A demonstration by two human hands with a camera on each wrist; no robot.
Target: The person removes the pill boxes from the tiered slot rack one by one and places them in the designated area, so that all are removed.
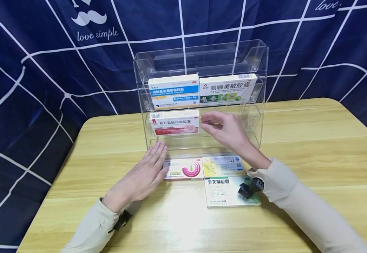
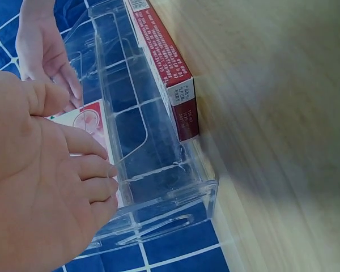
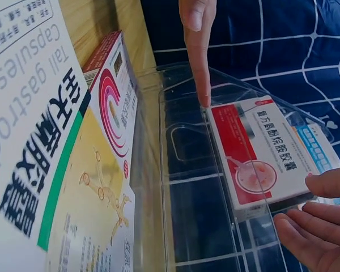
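In the head view, a red-and-white medicine box [image 1: 175, 123] stands in the left of the middle tier of a clear acrylic rack [image 1: 224, 144]. My right hand [image 1: 225, 130] is at that box's right end, its thumb and fingers apart with nothing between them in the right wrist view. My left hand [image 1: 142, 172] lies low before the rack's left front, fingers straight, close to a white box with pink rings [image 1: 183, 168] on the table. The left palm [image 2: 39, 181] shows bare in the left wrist view.
A blue-and-white box [image 1: 174, 92] and a white-and-green box [image 1: 227, 90] fill the upper tier. On the table [image 1: 313, 147], a yellow-and-blue box [image 1: 222, 165] and a larger white-green box [image 1: 224, 191] lie near my right forearm. A dark blue grid cloth [image 1: 158, 21] hangs behind.
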